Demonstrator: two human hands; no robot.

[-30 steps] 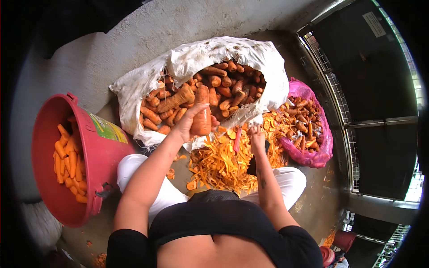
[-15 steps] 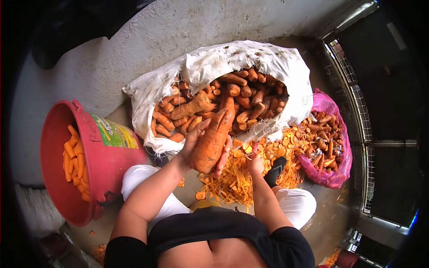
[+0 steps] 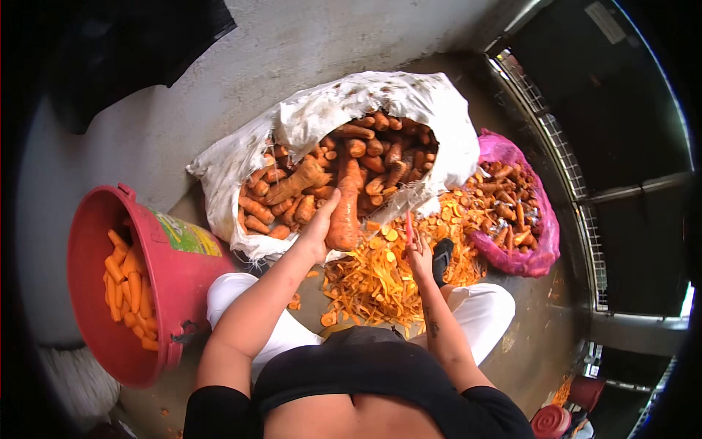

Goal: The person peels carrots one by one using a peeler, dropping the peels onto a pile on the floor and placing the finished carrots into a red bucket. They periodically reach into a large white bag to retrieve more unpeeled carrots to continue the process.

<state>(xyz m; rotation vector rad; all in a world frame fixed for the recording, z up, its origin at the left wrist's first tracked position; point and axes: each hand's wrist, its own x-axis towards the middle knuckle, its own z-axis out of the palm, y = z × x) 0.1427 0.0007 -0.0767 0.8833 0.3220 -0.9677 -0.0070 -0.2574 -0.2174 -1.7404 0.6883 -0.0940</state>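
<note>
My left hand [image 3: 319, 228] is wrapped round the side of a large, thick unpeeled carrot [image 3: 344, 218], held with its blunt wide end toward me and its narrow part toward the sack. In my right hand [image 3: 419, 257] is a slim tool with a pinkish-red handle [image 3: 409, 228], pointing away from me; its working end is too small to make out. Under that hand lies a heap of carrot peelings [image 3: 376, 285] and cut carrot slices. Beyond the held carrot, a torn white sack [image 3: 439, 102] lies open, full of unpeeled carrots [image 3: 292, 183].
A red bucket [image 3: 175, 274] with peeled carrots [image 3: 130, 289] inside tilts at my left. On the right, a pink plastic bag [image 3: 545, 245] holds carrot pieces [image 3: 504, 192]. A wall [image 3: 292, 44] rises behind the sack. A dark sandal [image 3: 442, 257] shows beside the peelings.
The large carrot has turned more upright in my left hand. My right hand has moved slightly, and the tool's handle now points up and away. The view has shifted a little.
</note>
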